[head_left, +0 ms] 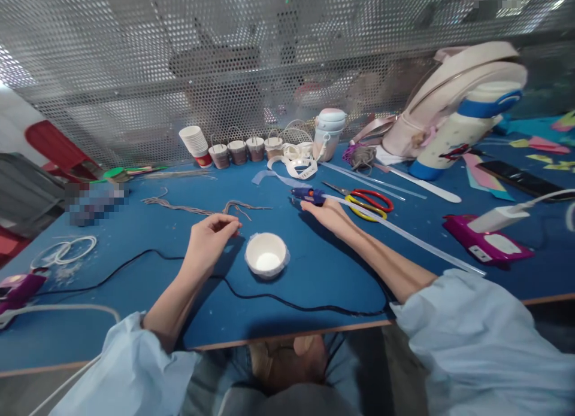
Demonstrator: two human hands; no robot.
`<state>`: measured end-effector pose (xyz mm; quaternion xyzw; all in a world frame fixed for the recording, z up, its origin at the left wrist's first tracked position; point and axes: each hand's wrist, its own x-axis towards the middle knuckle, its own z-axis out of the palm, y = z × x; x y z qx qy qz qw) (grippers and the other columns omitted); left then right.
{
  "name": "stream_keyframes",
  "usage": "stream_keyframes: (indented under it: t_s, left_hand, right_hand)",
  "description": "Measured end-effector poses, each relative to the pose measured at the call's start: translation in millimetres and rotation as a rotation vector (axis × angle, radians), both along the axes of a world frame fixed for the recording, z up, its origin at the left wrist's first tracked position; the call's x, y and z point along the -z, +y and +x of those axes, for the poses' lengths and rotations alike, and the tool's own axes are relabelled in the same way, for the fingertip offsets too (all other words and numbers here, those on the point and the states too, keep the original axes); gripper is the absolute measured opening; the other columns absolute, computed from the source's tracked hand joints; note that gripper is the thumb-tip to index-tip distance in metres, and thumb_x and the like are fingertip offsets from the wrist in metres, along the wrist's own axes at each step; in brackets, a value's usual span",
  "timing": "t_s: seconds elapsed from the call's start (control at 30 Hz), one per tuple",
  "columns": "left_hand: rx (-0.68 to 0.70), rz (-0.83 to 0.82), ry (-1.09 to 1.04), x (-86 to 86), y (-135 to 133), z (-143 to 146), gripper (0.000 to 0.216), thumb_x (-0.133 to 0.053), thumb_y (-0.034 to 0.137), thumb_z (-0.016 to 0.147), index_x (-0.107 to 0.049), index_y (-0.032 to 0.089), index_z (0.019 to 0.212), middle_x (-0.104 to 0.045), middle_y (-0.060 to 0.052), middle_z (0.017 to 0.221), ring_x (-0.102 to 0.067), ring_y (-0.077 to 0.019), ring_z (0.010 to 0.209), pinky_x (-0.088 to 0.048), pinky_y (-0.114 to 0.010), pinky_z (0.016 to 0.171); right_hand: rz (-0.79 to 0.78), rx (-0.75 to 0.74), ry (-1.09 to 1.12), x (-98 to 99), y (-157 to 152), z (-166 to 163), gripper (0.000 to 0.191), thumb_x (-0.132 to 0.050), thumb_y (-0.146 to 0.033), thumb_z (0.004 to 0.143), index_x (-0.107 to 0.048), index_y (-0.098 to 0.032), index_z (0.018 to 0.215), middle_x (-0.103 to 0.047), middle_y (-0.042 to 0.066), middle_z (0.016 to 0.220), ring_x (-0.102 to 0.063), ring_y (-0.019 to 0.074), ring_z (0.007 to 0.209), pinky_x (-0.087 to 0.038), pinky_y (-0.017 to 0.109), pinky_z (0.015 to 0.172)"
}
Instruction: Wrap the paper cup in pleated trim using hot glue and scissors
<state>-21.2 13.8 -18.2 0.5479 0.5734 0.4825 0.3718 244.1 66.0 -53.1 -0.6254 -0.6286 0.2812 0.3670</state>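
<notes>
Left hand [209, 241] reaching over the blue bench [314, 272], fingers curled with tips together, right hand [331, 215] stretched forward, fingers clamped on a blue glue gun [308, 194], white cup [266, 255] between both hands, just right of the left fingers.

Tilted bottle [459, 133] beside pale backpack [433, 102]

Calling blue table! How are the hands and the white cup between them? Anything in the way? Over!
Right hand gripping blue glue gun. Left hand pinched, contents unclear. White cup upright. Black cable nearside, clear of cup.
</notes>
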Motion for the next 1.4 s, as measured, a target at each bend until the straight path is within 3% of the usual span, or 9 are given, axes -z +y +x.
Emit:
stream_keyframes:
  t_s: [0.17,0.37,0.57,0.67,0.77,0.97,1.13,1.27,1.4]
  left_hand:
    - [-0.001,0.050,0.015,-1.6,-3.9,-2.3,0.015,-0.061,0.031,0.076,-0.061,0.016,0.074,-0.059,0.002,0.063,-0.056,-0.0106,0.060,-0.045,-0.024,0.063]
    - [-0.016,0.162,0.061,3.2,-5.7,-5.2,0.026,-0.041,0.020,0.083,-0.039,0.020,0.057,-0.039,0.006,0.052,-0.046,-0.0094,0.049,-0.039,-0.023,0.053]
    - [-0.111,0.245,0.351,-0.7,-16.0,-8.8,0.043,-0.041,0.034,0.092,-0.040,0.020,0.051,-0.044,0.003,0.049,-0.044,-0.0106,0.051,-0.038,-0.024,0.057]
    - [-0.136,0.285,0.394,-2.5,-21.0,-9.1,0.036,-0.045,0.034,0.091,-0.049,0.019,0.059,-0.050,0.002,0.056,-0.048,-0.0104,0.056,-0.040,-0.023,0.060]
    - [-0.134,0.303,0.292,2.2,-27.9,-8.0,0.011,-0.055,0.029,0.085,-0.057,0.019,0.090,-0.059,0.001,0.078,-0.054,-0.0107,0.064,-0.045,-0.022,0.061]
    - [0.025,0.404,0.252,11.7,-46.1,3.6,0.021,-0.050,0.032,0.090,-0.060,0.020,0.105,-0.062,-0.007,0.110,-0.059,-0.0191,0.103,-0.049,-0.033,0.089]
    - [0.186,0.420,0.283,14.4,-43.6,24.5,0.036,-0.044,0.040,0.092,-0.051,0.021,0.122,-0.052,-0.012,0.134,-0.046,-0.0242,0.127,-0.038,-0.042,0.106]
    - [0.286,0.296,0.370,16.7,-39.4,36.8,0.051,-0.057,0.048,0.082,-0.050,0.019,0.123,-0.056,-0.013,0.127,-0.053,-0.0263,0.119,-0.041,-0.041,0.101]
    - [0.292,0.265,0.420,20.3,-39.4,37.8,0.057,-0.071,0.052,0.068,-0.054,0.019,0.111,-0.063,-0.010,0.110,-0.061,-0.0261,0.101,-0.047,-0.038,0.090]
  right_hand:
    - [0.019,-0.037,-0.076,1.8,0.1,-3.0,0.037,-0.054,-0.039,0.084,-0.066,-0.015,0.110,-0.071,0.008,0.105,-0.063,0.0246,0.094,-0.047,0.035,0.083]
    - [0.020,-0.016,-0.208,0.6,-3.3,0.3,0.039,-0.053,-0.041,0.085,-0.067,-0.013,0.108,-0.070,0.014,0.106,-0.063,0.0300,0.097,-0.047,0.040,0.085]
    - [0.025,-0.044,-0.278,-13.6,-12.8,6.1,0.043,-0.053,-0.043,0.086,-0.063,-0.016,0.118,-0.068,0.013,0.115,-0.061,0.0303,0.106,-0.046,0.037,0.087]
    - [0.030,-0.082,-0.303,-21.2,-18.2,10.5,0.040,-0.054,-0.044,0.085,-0.064,-0.016,0.113,-0.069,0.012,0.110,-0.063,0.0289,0.101,-0.045,0.034,0.083]
    - [0.038,-0.106,-0.428,-28.0,-24.4,22.7,0.039,-0.054,-0.051,0.084,-0.067,-0.017,0.098,-0.071,0.011,0.098,-0.063,0.0279,0.090,-0.044,0.033,0.073]
    - [0.008,-0.134,-0.611,-41.2,-41.5,58.2,0.036,-0.061,-0.055,0.077,-0.058,-0.021,0.068,-0.060,0.001,0.062,-0.049,0.0164,0.055,-0.031,0.028,0.050]
    - [-0.067,-0.620,-0.338,-57.0,-61.8,37.6,0.036,-0.058,-0.052,0.082,-0.056,-0.020,0.065,-0.052,-0.005,0.058,-0.044,0.0106,0.053,-0.033,0.024,0.049]
    - [0.124,-0.517,0.146,-51.7,-67.5,-11.5,0.030,-0.052,-0.046,0.089,-0.061,-0.018,0.092,-0.066,0.003,0.090,-0.060,0.0158,0.082,-0.048,0.029,0.076]
    - [0.257,-0.593,0.332,-26.8,-63.7,-51.7,0.050,-0.040,-0.053,0.094,-0.048,-0.020,0.130,-0.049,0.011,0.139,-0.046,0.0206,0.127,-0.038,0.038,0.104]
